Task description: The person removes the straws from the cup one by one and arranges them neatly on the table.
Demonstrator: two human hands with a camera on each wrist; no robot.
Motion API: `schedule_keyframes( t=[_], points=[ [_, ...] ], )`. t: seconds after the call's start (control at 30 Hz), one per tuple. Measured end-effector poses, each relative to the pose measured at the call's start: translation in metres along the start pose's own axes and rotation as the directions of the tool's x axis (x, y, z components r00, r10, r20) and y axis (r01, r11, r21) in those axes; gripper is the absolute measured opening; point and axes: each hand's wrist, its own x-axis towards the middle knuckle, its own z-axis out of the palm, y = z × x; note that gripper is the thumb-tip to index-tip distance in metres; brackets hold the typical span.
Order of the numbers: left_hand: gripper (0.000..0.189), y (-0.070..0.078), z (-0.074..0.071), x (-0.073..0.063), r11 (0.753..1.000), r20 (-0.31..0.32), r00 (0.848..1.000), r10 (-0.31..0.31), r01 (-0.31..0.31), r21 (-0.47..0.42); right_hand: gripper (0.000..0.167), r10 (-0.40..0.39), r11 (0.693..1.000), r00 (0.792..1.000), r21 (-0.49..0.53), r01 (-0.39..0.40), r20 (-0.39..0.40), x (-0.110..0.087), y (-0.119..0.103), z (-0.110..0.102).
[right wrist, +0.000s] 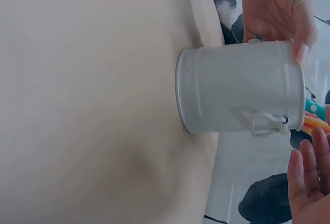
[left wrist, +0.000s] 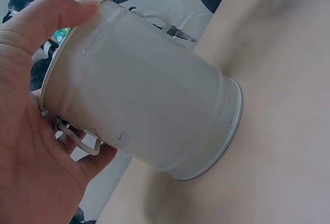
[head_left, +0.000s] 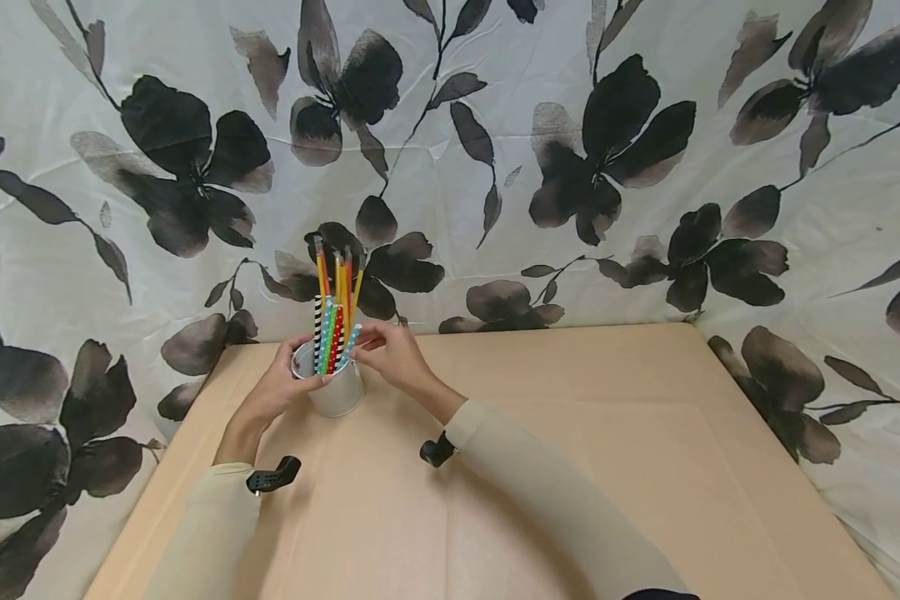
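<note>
A white metal pail [head_left: 336, 393] with small side handles stands on the table, holding a bunch of thin sticks. Some are yellow and orange [head_left: 347, 275]; shorter ones are striped or polka-dotted, such as a red dotted stick [head_left: 336, 337]. My left hand [head_left: 279, 385] grips the pail by its rim, the thumb [left wrist: 77, 10] over the edge and the fingers around the far side near a handle [left wrist: 80, 140]. At the right of the rim, my right hand [head_left: 396, 360] pinches a light-blue polka-dot stick [head_left: 353, 337] that leans outward. Its other fingers [right wrist: 309, 170] are extended.
The pail stands near the far left part of a light wooden table [head_left: 555, 467]. Behind and beside the table hangs a white cloth [head_left: 495, 275] with dark flowers. Small black devices [head_left: 273, 477] are strapped at both wrists.
</note>
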Motion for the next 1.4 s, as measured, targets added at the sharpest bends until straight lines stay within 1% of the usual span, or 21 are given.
schedule_keyframes(
  t=[0.23, 0.43, 0.47, 0.57, 0.7, 0.8, 0.9, 1.13, 1.4],
  points=[
    [0.1, -0.005, -0.001, -0.001, 1.0, 0.002, 1.0, -0.007, 0.007, -0.002, 0.021, 0.001, 0.999, 1.0, -0.035, -0.001, 0.018, -0.002, -0.002, 0.012],
    [0.099, -0.006, -0.005, 0.001, 1.0, 0.011, 1.0, -0.003, 0.003, 0.013, 0.018, 0.004, 0.999, 1.0, -0.049, -0.002, 0.03, -0.003, -0.004, 0.015],
    [0.099, -0.006, -0.005, 0.001, 1.0, 0.013, 1.0, -0.004, 0.004, 0.014, 0.017, 0.001, 0.999, 0.999, -0.051, 0.0, 0.033, -0.003, -0.003, 0.015],
    [0.099, 0.009, -0.002, -0.008, 1.0, 0.026, 1.0, -0.012, 0.012, 0.004, 0.015, -0.003, 0.999, 0.999, -0.046, 0.005, 0.038, -0.004, -0.004, 0.014],
    [0.099, 0.012, -0.003, -0.011, 1.0, 0.03, 0.999, -0.02, 0.02, 0.008, 0.018, -0.028, 0.999, 0.999, -0.034, 0.029, 0.025, -0.005, -0.006, 0.01],
    [0.1, -0.002, -0.006, -0.004, 1.0, 0.024, 1.0, -0.018, 0.017, 0.026, 0.022, -0.044, 0.999, 0.999, -0.008, 0.044, 0.01, -0.005, -0.008, 0.007],
    [0.1, -0.005, -0.007, -0.003, 0.999, 0.028, 1.0, -0.012, 0.012, 0.032, 0.025, -0.047, 0.998, 0.999, 0.048, 0.047, 0.004, -0.005, -0.012, 0.003],
    [0.099, -0.005, -0.009, -0.003, 0.999, 0.041, 0.999, -0.02, 0.019, 0.033, 0.036, -0.053, 0.976, 0.998, 0.214, 0.044, 0.039, -0.003, -0.021, -0.006],
    [0.099, -0.003, -0.008, -0.004, 0.999, 0.042, 0.999, -0.018, 0.016, 0.051, 0.041, -0.077, 0.961, 0.996, 0.27, 0.059, 0.055, -0.001, -0.024, -0.011]
  ],
)
